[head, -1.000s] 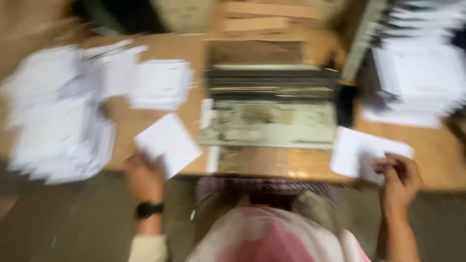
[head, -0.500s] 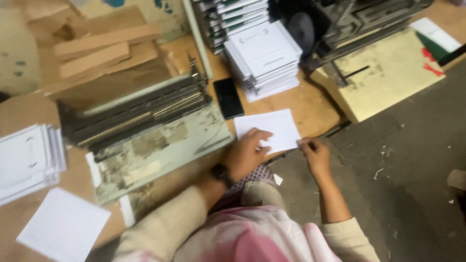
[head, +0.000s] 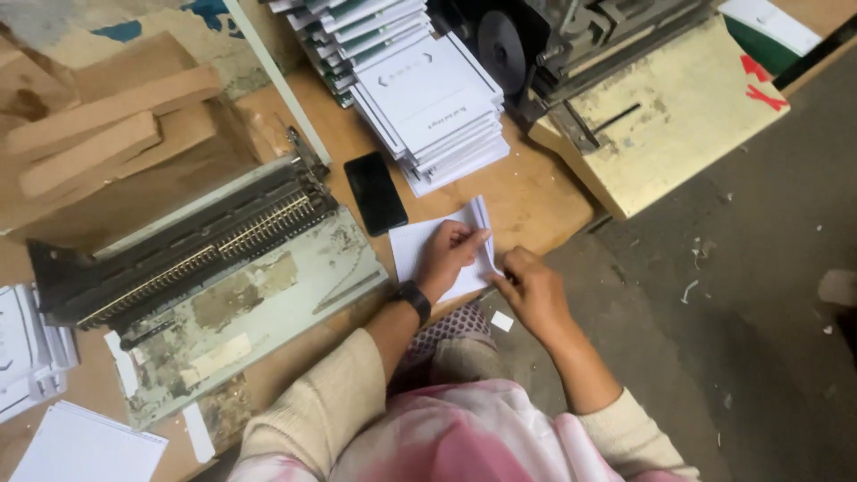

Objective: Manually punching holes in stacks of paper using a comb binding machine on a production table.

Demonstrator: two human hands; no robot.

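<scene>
Two hands meet on a small stack of white sheets (head: 420, 245) at the table's edge: your left hand (head: 449, 254) lies curled on top, and your right hand (head: 528, 290) pinches the lifted corner. Just beyond lie a black phone (head: 375, 192) and a pile of booklets (head: 433, 112).

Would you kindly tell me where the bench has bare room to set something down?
Bare wood lies between the booklet stack, the cream machine base and the white sheets under both hands. Around the binding machine and black phone it is crowded.
</scene>
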